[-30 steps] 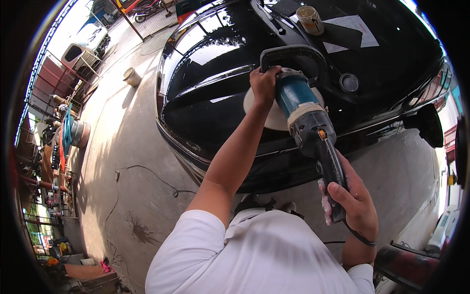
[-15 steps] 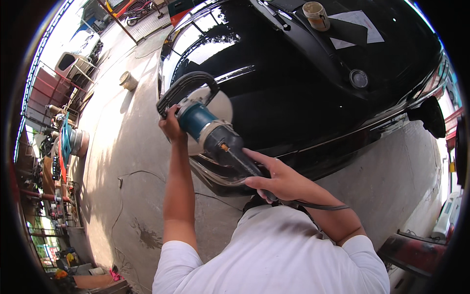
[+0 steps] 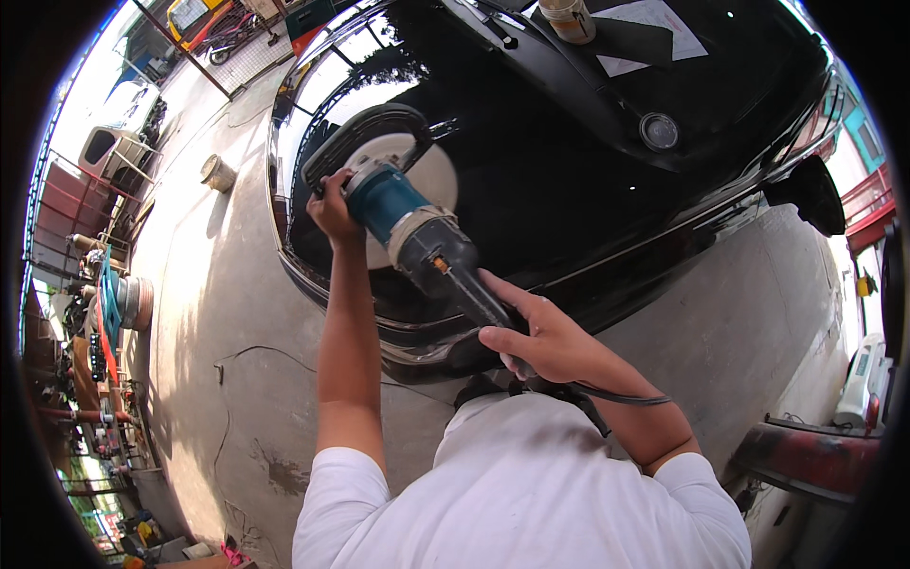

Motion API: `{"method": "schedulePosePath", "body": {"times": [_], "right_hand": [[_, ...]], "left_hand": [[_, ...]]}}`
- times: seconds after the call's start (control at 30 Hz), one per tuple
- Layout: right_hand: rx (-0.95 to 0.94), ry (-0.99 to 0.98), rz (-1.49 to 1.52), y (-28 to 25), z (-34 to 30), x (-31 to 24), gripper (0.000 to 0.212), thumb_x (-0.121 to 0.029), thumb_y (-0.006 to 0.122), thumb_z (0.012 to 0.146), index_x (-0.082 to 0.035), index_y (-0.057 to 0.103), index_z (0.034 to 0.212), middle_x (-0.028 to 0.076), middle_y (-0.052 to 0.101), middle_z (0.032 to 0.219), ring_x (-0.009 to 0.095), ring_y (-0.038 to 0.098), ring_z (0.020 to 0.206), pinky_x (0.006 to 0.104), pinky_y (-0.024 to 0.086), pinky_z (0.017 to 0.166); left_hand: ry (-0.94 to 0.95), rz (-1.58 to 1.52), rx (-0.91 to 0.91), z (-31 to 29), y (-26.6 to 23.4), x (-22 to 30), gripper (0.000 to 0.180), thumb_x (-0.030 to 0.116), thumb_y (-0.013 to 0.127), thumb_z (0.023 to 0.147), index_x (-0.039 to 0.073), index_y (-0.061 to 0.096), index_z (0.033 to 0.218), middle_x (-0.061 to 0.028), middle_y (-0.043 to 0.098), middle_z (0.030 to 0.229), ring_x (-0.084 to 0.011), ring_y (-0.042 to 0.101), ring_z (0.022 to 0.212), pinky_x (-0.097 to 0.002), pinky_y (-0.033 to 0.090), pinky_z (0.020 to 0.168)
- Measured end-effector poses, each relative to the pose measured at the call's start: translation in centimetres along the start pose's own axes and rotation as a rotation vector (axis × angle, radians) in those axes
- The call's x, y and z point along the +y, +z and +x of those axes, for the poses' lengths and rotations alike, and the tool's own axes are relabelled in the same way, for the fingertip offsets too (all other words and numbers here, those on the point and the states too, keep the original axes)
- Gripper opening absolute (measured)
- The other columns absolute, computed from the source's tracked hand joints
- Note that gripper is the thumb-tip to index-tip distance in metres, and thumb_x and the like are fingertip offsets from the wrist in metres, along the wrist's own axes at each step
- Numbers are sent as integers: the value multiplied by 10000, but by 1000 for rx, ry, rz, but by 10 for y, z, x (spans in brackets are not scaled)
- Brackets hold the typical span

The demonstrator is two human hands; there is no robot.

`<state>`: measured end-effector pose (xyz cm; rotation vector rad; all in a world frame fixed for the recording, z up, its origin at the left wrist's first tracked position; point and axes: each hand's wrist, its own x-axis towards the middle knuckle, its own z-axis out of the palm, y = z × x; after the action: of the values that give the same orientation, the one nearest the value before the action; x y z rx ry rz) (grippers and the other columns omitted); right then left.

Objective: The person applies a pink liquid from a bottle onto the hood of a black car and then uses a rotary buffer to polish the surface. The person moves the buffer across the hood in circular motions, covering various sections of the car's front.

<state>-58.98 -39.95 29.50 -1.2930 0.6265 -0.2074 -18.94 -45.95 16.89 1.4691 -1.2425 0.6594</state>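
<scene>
A teal and black power polisher (image 3: 391, 208) lies over the glossy black car hood (image 3: 531, 180), near the hood's left front part. Its pale round pad (image 3: 436, 180) is against or just over the paint; I cannot tell which. My left hand (image 3: 334, 211) grips the black loop handle (image 3: 365, 128) beside the polisher's head. Around the rear grip my right hand (image 3: 545, 337) is closed, index finger stretched along the body. From that grip a dark power cord (image 3: 621, 398) passes across my right forearm.
A tub (image 3: 569, 19) and papers (image 3: 654, 33) rest on the car by the windshield base. On the concrete floor at left stand a bucket (image 3: 217, 174) and a thin cable (image 3: 227, 417). A side mirror (image 3: 806, 201) juts out at right, and a dark red panel (image 3: 806, 460) lies lower right.
The view has shifted, so the car and floor sit further left. The polisher has moved right and farther inward over the hood, both hands still gripping it.
</scene>
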Motion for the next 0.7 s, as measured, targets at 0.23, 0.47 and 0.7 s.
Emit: {"method": "schedulePosePath", "body": {"times": [0.23,0.47,0.7], "right_hand": [[288,-132,184,-68,-93,8,790,-168,673,1021,-9,245,1665,44,610,921,93,597,658,273,524,546],[423,-222,360,-78,-172,-6,837,-163,666,1039,1,147,1675,78,609,1009,125,620,697,293,545,552],[338,-201,397,-42,-170,11,893,-207,653,1063,-19,40,1685,73,589,1007,122,608,708,308,557,564]], "left_hand": [[-415,-576,-158,22,147,157,133,53,671,891,50,787,955,-105,762,858,-241,751,790,-325,574,779],[-834,-1130,-318,32,205,304,153,104,727,833,-41,753,874,-96,749,830,-174,703,756,-296,535,760],[-921,-1115,-343,30,166,281,122,81,731,821,-37,760,829,-72,732,779,-150,658,697,-296,502,679]]}}
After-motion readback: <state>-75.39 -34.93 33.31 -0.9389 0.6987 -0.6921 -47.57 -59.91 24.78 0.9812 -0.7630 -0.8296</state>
